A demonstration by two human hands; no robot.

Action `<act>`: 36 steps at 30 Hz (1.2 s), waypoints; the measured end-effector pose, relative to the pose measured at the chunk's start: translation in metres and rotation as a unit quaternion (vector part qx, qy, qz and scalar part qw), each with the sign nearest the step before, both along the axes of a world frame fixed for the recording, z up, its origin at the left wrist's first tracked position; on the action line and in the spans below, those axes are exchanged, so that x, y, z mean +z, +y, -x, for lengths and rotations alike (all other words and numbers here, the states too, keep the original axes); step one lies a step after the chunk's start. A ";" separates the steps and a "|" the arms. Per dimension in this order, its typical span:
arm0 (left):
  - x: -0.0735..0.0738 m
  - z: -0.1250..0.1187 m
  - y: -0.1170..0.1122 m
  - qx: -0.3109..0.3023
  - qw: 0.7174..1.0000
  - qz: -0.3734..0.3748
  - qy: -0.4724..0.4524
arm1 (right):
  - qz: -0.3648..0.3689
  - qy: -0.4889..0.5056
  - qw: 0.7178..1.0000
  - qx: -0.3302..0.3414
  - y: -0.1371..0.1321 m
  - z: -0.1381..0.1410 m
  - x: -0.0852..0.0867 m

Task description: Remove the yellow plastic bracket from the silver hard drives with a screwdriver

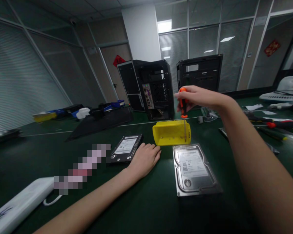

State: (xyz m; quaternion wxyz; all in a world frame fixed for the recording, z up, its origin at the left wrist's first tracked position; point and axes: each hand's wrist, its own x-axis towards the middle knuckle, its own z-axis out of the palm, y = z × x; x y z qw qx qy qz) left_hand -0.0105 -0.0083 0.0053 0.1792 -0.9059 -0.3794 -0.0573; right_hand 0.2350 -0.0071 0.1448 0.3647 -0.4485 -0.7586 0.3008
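Note:
My right hand is closed around the handle of an orange-and-black screwdriver. Its shaft points straight down, with the lower end inside a yellow plastic bin that holds a few tiny bits, too small to make out. My left hand lies palm down on the green table, fingers loosely extended, just right of a black-edged hard drive with a white label. In front of the bin lies a silver hard drive, label side up.
Behind the bin stand a black computer case and a second case. Pliers with red grips and other tools lie at the right. At the left are a white power bank-like block and a dark flat panel.

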 end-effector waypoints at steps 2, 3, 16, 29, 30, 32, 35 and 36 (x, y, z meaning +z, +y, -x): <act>0.001 -0.001 0.000 -0.004 1.000 -0.003 0.011 | 0.032 0.051 0.998 -0.027 -0.003 -0.009 -0.001; 0.001 -0.002 -0.001 -0.004 1.000 -0.003 0.014 | 0.028 0.077 0.996 -0.042 -0.003 -0.013 -0.001; -0.001 -0.006 -0.004 -0.016 0.999 -0.018 -0.025 | 0.107 -0.263 0.940 -0.188 -0.020 -0.020 -0.074; -0.010 0.003 -0.004 0.033 0.992 0.052 -0.114 | 0.039 -0.357 0.896 -0.262 -0.019 0.005 -0.128; -0.010 0.004 -0.005 0.034 0.990 0.059 -0.128 | 0.029 -0.361 0.893 -0.266 -0.019 0.002 -0.130; -0.011 0.005 -0.006 0.031 0.986 0.068 -0.149 | 0.010 -0.362 0.892 -0.271 -0.019 -0.003 -0.135; -0.011 0.005 -0.006 0.018 0.983 0.082 -0.165 | -0.010 -0.354 0.897 -0.263 -0.024 -0.010 -0.140; -0.011 0.005 -0.006 0.014 0.982 0.086 -0.166 | -0.014 -0.348 0.900 -0.260 -0.027 -0.012 -0.140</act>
